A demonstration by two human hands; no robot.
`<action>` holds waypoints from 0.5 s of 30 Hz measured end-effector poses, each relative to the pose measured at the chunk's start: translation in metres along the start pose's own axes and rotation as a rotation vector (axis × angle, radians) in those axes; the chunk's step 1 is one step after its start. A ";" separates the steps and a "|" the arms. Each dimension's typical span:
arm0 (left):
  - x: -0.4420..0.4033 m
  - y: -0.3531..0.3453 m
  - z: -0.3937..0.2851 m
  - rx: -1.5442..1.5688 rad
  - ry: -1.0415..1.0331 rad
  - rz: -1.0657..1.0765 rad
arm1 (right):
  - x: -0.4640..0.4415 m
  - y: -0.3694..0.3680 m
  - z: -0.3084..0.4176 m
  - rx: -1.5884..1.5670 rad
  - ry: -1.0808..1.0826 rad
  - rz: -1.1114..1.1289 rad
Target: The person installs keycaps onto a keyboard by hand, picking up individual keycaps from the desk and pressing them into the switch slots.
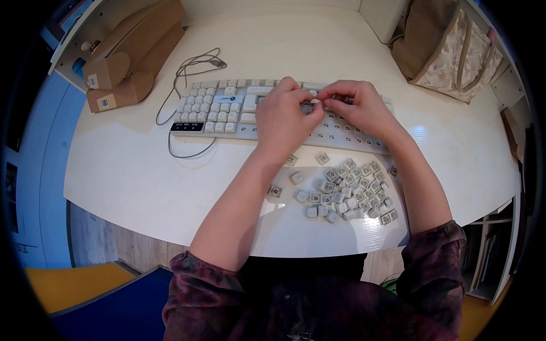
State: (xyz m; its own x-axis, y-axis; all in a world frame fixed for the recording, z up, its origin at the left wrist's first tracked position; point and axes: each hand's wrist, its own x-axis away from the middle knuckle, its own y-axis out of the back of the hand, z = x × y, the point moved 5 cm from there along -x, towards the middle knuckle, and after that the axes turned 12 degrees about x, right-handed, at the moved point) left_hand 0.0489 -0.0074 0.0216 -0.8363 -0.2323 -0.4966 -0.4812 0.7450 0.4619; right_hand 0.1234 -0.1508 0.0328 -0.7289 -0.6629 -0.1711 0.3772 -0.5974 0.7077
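Note:
A white computer keyboard (244,129) lies upside down relative to me, with its number pad on the left. Many keys on its right half are bare sockets. My left hand (282,116) is over the middle of it, thumb and fingers closed around a small pale keycap (314,101). From the other side my right hand (364,108) meets it, fingertips pinched at the same keycap. The fingers partly cover the keycap and the sockets beneath. A pile of loose keycaps (347,196) lies on the table between my forearms, some with their undersides up.
The white desk (125,170) has a curved front edge. A grey cable (191,61) with a plug loops behind the keyboard. Brown cardboard boxes (128,57) stand at the back left, and a brown patterned bag (455,54) at the back right. Shelves (492,250) are at lower right.

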 end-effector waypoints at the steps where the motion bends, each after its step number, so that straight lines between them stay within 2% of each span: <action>1: 0.000 0.001 0.000 0.029 0.019 0.003 | 0.000 0.001 0.001 0.014 -0.011 0.004; 8: -0.008 0.001 0.013 0.200 -0.022 0.174 | -0.001 0.001 -0.001 -0.039 -0.054 -0.049; 15: -0.005 -0.001 0.010 0.179 -0.114 0.185 | 0.003 0.000 -0.004 -0.015 -0.042 -0.128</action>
State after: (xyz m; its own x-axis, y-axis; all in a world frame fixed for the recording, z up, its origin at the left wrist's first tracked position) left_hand 0.0559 -0.0004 0.0164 -0.8657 -0.0183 -0.5001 -0.2609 0.8694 0.4197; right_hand 0.1237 -0.1541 0.0293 -0.7946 -0.5616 -0.2305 0.2879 -0.6828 0.6715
